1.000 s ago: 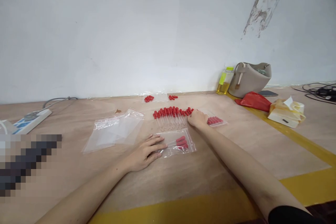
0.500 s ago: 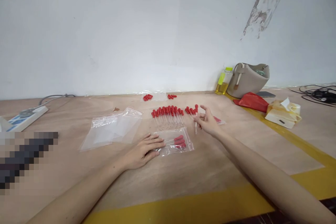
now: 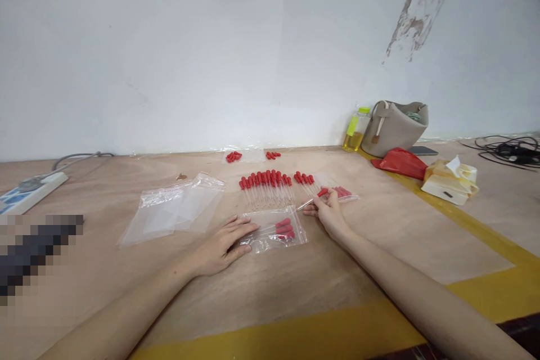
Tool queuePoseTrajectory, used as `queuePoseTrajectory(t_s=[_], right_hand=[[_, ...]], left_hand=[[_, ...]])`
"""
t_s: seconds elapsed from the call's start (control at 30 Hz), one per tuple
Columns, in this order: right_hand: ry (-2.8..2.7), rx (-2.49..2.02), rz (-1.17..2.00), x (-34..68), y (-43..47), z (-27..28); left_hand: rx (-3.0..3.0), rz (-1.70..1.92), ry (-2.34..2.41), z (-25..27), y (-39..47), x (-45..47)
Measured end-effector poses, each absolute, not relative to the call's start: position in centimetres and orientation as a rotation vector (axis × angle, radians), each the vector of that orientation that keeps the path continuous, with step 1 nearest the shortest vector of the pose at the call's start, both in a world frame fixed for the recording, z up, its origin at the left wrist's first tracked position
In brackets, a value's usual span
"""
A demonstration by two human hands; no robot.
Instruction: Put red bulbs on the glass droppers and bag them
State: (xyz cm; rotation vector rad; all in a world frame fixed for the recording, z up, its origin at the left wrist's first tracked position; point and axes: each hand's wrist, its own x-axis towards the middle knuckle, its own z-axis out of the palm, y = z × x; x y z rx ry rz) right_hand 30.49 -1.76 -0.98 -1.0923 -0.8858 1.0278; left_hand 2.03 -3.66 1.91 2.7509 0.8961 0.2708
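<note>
My left hand (image 3: 222, 244) lies flat on the left end of a small clear zip bag (image 3: 274, 229) that holds a few red-capped glass droppers. My right hand (image 3: 327, 213) pinches one red-capped dropper (image 3: 313, 198) just right of the bag's mouth, its glass tip pointing left toward the bag. Behind the bag a row of several red-capped droppers (image 3: 266, 184) lies on the wooden surface. A second filled bag (image 3: 341, 192) sits just beyond my right hand.
A pile of empty clear bags (image 3: 172, 211) lies to the left. Loose red caps (image 3: 233, 156) rest by the wall. A grey handbag (image 3: 395, 126), yellow bottle (image 3: 355, 130), red pouch (image 3: 400, 162) and tissue pack (image 3: 449, 180) stand at right; a power strip (image 3: 29, 188) at left.
My right hand picked one dropper from the right end of the row, lifted it, and has come down beside the bag's mouth. My left hand stayed on the bag.
</note>
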Motion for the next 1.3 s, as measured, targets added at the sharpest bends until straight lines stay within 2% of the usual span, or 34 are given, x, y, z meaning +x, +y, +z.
queuePoseTrajectory(t_s=[0.27,0.43,0.73,0.87,1.07,1.3], right_hand=[[-0.741,-0.979,1.273,29.8,-2.1,-0.6],[-0.828,-1.035,1.179,29.9,-2.2,-1.0],[-1.417,-1.159,1.211,30.0,-2.8,-0.7],[-1.445,-1.170,1.274,29.8,-2.6,-1.0],[-1.380,-1.218,1.172,28.7,-2.4,-1.1],[-1.537,-1.330,1.254,29.2,-2.5,0.0]], left_hand=[[2.746,0.301,0.873,1.9,-3.7,2.1],[2.741,0.297,0.890,1.9,-3.6,2.1],[2.738,0.283,0.880,2.0,-3.8,2.1],[2.731,0.316,0.875,1.9,-3.7,2.1],[2.726,0.317,0.873,1.9,-3.7,2.1],[2.733,0.342,0.834,2.1,-3.8,2.2]])
